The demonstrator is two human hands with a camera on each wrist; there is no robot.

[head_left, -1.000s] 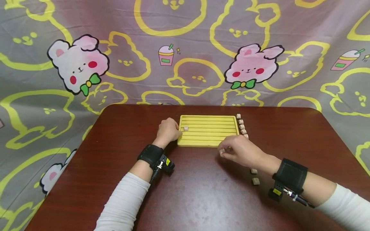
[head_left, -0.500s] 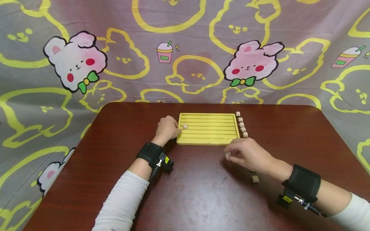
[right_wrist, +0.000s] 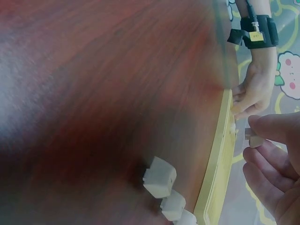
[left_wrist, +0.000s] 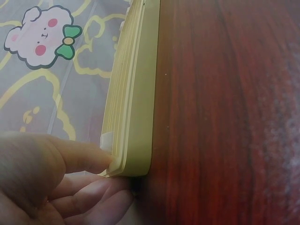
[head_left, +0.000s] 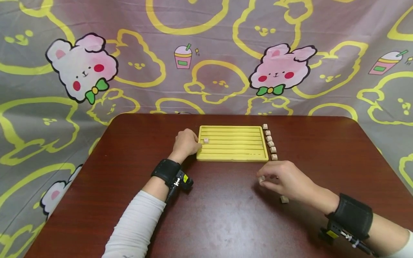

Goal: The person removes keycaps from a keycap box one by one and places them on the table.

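A shallow yellow tray with long ridged rows lies toward the far side of the table. My left hand pinches its left end, thumb over the rim and the other fingers low against the outside. One small beige keycap sits in a row near that end. My right hand is in front of the tray's right corner, above the table. Between its thumb and fingertips it pinches another beige keycap; its marking is too small to read.
Several loose keycaps stand in a line along the tray's right end. Another keycap lies nearer, partly hidden by my right hand. A patterned cloth hangs behind the brown table.
My right hand has moved right and nearer to me, away from the tray's front edge, with the keycap still pinched. My left hand stays on the tray. The head view has tipped slightly.
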